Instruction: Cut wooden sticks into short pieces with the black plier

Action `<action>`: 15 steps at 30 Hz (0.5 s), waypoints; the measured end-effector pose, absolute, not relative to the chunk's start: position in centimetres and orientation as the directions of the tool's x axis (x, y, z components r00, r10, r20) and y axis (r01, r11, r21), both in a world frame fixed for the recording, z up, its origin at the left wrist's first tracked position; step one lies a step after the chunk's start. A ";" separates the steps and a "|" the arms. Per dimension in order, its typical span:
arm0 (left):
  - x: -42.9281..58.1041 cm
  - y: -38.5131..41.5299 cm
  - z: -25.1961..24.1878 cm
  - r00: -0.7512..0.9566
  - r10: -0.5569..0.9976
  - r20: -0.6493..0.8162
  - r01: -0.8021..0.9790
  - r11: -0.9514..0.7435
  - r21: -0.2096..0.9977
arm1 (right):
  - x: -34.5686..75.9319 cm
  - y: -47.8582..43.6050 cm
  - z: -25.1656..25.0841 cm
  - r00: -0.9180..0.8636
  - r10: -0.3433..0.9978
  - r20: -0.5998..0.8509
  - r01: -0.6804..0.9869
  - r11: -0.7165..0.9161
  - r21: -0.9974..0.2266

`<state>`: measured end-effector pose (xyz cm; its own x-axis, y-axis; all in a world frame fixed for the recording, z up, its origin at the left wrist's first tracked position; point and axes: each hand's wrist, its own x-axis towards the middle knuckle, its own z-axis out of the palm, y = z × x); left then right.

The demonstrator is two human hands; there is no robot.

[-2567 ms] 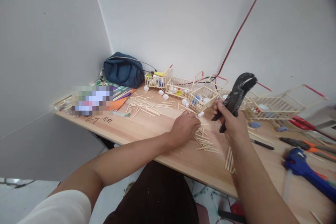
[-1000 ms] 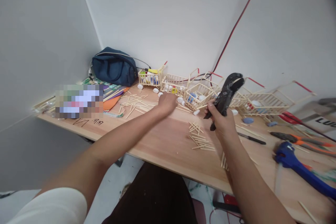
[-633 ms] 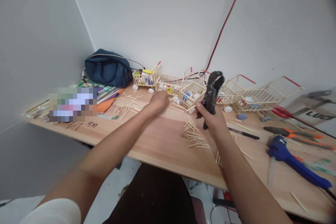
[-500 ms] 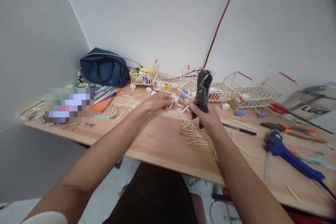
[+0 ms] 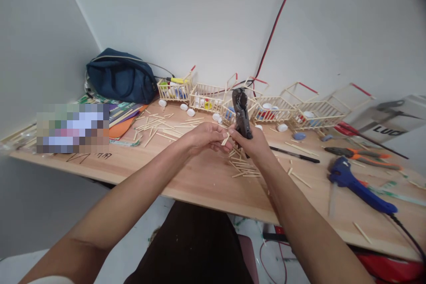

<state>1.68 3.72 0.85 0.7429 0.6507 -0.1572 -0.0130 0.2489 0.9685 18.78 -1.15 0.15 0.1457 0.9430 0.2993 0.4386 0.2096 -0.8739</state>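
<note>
My left hand (image 5: 210,136) is closed around short thin wooden sticks (image 5: 226,140), pinched at the fingertips. Close beside it, my right hand (image 5: 252,142) grips a black plier-like cutter (image 5: 242,113), its rounded jaws pointing up. My right thumb meets the sticks at the left fingertips; which hand bears each stick I cannot tell. Below the hands lies a pile of short cut sticks (image 5: 244,168). Longer loose sticks (image 5: 156,124) are scattered to the left.
Along the wall stand several small stick-built carts (image 5: 319,114) with bottle caps inside. A blue bag (image 5: 121,75) sits back left. A black pen (image 5: 296,154), orange-handled pliers (image 5: 362,155) and a blue glue gun (image 5: 359,186) lie right. The table's front edge (image 5: 213,211) is near my lap.
My hands have come together from a small gap, and the sticks at their fingertips now meet. The cutter has moved left with my right hand. The whole view has shifted slightly.
</note>
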 end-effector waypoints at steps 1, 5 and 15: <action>1.5 3.7 0.9 0.747 0.646 -0.155 -0.009 0.244 0.970 | 18.8 -1.2 0.2 0.144 0.941 0.306 0.442 0.215 -0.871; 1.1 3.8 0.9 0.779 0.613 -0.133 0.023 0.184 0.983 | 18.8 -1.3 0.4 0.127 0.930 0.344 0.478 0.246 -0.843; 2.2 4.4 -1.4 0.538 0.828 0.161 0.140 -0.276 0.951 | 18.4 -1.6 0.1 -0.057 0.873 0.484 0.715 0.374 -0.591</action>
